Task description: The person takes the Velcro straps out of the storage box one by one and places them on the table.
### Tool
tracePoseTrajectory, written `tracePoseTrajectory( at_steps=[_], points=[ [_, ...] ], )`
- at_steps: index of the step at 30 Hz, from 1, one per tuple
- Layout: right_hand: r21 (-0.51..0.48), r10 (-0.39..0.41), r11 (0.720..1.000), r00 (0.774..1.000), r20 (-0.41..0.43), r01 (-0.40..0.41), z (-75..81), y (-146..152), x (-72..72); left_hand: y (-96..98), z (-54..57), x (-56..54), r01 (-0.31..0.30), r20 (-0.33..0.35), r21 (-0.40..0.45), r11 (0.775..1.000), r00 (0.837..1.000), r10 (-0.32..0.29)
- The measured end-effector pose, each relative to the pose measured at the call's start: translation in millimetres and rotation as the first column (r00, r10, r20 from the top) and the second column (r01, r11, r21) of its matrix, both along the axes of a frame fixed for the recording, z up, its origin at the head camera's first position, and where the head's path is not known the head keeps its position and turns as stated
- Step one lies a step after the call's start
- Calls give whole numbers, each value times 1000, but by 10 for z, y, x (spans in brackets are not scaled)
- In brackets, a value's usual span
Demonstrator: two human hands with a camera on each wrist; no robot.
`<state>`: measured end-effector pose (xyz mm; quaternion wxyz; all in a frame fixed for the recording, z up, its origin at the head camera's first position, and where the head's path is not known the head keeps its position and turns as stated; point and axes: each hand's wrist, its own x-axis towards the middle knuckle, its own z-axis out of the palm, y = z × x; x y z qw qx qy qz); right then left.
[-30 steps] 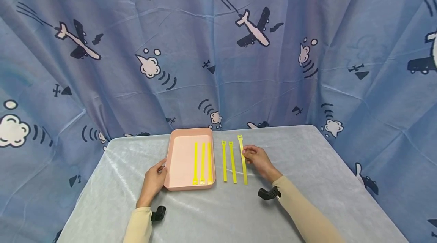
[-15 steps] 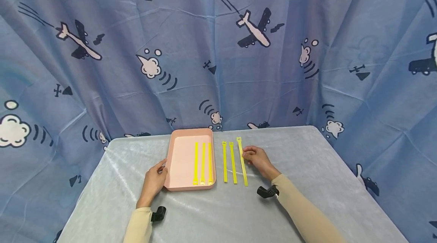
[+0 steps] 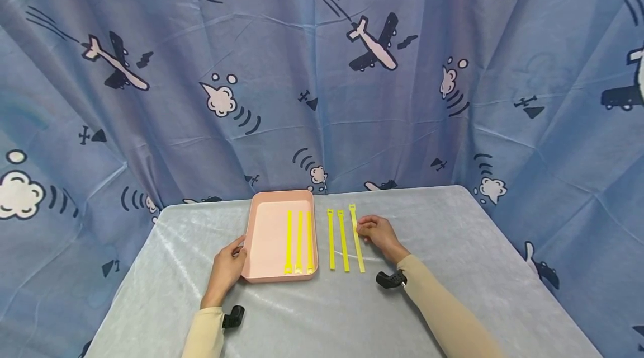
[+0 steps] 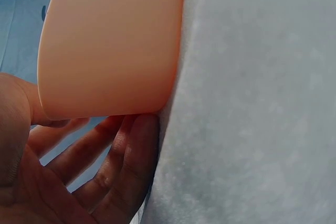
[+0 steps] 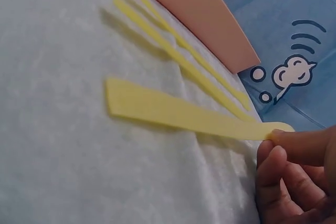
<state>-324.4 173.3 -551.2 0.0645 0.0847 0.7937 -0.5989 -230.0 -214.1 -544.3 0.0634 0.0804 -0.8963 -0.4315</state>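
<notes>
My right hand pinches a yellow cable tie between thumb and fingertips. It is a flat strap with a slotted head at its far end. In the right wrist view that cable tie angles across the cloth, its plain end close over it. Left of it lie two more yellow cable ties, side by side. My left hand rests against the left side of a pink tray, fingers relaxed. In the left wrist view those fingertips go out of sight behind the tray wall.
Inside the tray, three yellow cable ties lie along its right half, heads toward me. A pale grey cloth covers the table. Behind its far edge hangs a blue printed curtain.
The pinched cable tie's head has come slightly down toward the table's near side. My right wrist has shifted a little left. The left hand and tray keep their place.
</notes>
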Motion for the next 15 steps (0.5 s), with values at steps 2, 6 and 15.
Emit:
tracePoseTrajectory(
  at_steps=[2, 6, 15],
  points=[
    [5, -6, 1000, 1000, 0, 6, -3, -3, -6, -1, -1, 1, 2, 1, 2, 1000, 1000, -2],
    [24, -10, 1000, 1000, 5, 10, 5, -17, -10, -2, -1, -1, -2, 0, 4, 1000, 1000, 2],
    [55, -31, 998, 999, 21, 30, 22, -27, -20, 0, 13, -5, 5, -4, 0, 1000, 1000, -5]
  ],
)
